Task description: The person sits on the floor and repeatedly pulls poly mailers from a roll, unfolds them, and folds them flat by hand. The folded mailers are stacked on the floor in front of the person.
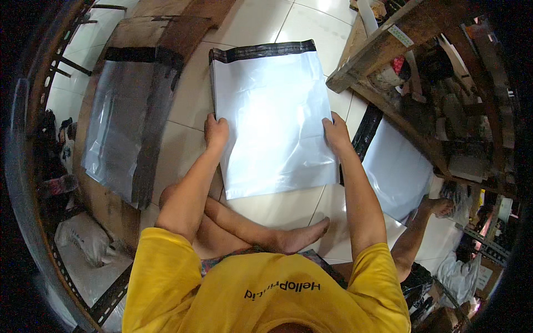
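Note:
A stack of white plastic mailing bags [272,122] with a black strip along the far edge is held in front of me over the tiled floor. My left hand [216,132] grips its left edge, thumb on top and fingers hidden beneath. On the opposite edge my right hand [336,133] is closed the same way. Light glares off the middle of the top bag. Another stack of mailing bags [119,116] lies on brown cardboard at the left. A third stack of white bags [397,166] rests on the floor to the right, partly behind my right forearm.
Brown cardboard [186,22] runs along the left side. A wooden frame [383,41] with cluttered shelves juts in at the upper right. Clear plastic wrapping [83,238] sits at the lower left beside a perforated metal rail [111,294]. My bare foot [305,236] rests on the tiles.

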{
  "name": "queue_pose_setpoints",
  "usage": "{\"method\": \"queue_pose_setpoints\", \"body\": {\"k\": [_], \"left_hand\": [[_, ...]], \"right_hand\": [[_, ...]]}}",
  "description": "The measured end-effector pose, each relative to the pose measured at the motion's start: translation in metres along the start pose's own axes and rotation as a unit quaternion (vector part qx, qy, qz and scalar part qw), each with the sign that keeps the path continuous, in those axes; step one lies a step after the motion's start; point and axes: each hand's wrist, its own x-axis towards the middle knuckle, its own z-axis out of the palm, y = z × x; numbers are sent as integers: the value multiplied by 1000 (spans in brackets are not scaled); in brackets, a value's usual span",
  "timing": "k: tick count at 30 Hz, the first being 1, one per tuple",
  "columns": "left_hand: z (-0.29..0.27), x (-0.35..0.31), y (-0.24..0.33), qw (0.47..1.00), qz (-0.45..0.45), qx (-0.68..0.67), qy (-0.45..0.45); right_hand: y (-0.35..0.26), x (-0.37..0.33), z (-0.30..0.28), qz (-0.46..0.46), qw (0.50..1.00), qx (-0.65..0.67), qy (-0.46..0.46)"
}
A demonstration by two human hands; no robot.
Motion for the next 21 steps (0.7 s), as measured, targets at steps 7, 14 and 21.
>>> {"method": "queue_pose_setpoints", "body": {"k": [7,14,21], "left_hand": [[31,85,12,994,95,21,59],[49,245,112,984,168,56,11],[74,363,160,978,203,13,-39]], "right_hand": [[-48,21,15,-85,984,-106,116],[-132,101,41,-93,958,-182,200],[-143,164,41,67,960,-157,224]]}}
